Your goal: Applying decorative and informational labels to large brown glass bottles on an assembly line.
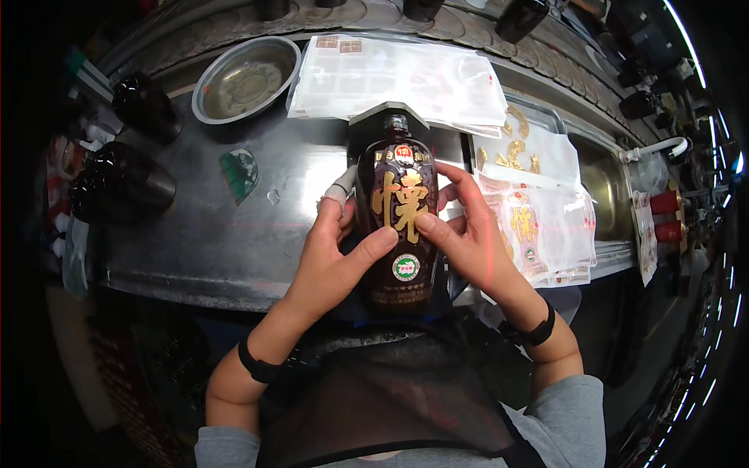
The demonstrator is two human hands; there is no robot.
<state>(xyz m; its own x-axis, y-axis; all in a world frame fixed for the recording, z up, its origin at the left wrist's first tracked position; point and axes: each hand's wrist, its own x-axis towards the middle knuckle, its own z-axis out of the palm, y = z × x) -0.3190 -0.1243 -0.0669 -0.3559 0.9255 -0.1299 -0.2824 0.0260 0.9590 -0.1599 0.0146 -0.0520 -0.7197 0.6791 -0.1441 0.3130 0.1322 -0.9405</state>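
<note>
A dark brown glass bottle (pixel 396 234) lies in front of me, neck pointing away, with gold lettering, a small red emblem near the neck and a round green-and-white mark lower down. It rests on a dark holder (pixel 355 129) with an angular far end. My left hand (pixel 331 242) grips the bottle's left side, thumb on its front face; one finger wears a pale cover. From the other side my right hand (pixel 472 234) holds it too, thumb pressed beside the gold lettering. The bottle's underside and several fingertips are hidden.
A metal basin (pixel 246 80) stands at the back left, near white sheets (pixel 398 78). A green scraper-like piece (pixel 239 175) lies on the metal table (pixel 195 257). Decal sheets (pixel 538 226) are stacked right, before a sink (pixel 597 171). Dark bottles (pixel 129 183) stand left; a slatted conveyor (pixel 460 31) runs behind.
</note>
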